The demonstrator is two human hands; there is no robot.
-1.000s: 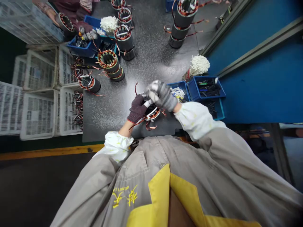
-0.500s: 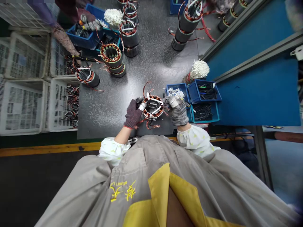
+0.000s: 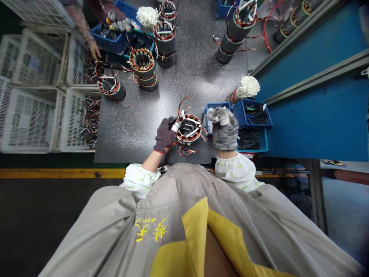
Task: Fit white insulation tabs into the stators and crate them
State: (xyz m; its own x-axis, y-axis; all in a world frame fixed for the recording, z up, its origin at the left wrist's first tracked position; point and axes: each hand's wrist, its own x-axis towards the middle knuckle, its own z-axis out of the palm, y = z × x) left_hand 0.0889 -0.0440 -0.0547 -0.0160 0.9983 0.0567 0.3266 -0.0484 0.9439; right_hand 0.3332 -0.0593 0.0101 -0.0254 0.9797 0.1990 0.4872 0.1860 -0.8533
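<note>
My left hand [image 3: 166, 134], in a dark maroon glove, grips the left rim of a motor stator [image 3: 188, 141] standing on the grey table. Copper windings ring the stator's top, white sleeved leads cross its opening, and loose copper wires stick out. A short black sleeve rises at its right side. My right hand [image 3: 224, 129], in a grey glove, is over a small blue bin [image 3: 218, 105] of white pieces, right of the stator and apart from it. Its fingers are curled together, and whatever they hold is hidden.
Blue bins of black sleeves [image 3: 250, 138] stand at the right, below a bundle of white tubes [image 3: 248, 86]. Stacked stators [image 3: 143, 69] stand farther back. White crates [image 3: 31, 119] line the left, where a co-worker's hand [image 3: 93, 50] shows. A blue panel [image 3: 314, 115] bounds the right.
My right hand has moved from the stator's right side rightward over the small blue bin. My left hand stays on the stator. The whole view has shifted slightly.
</note>
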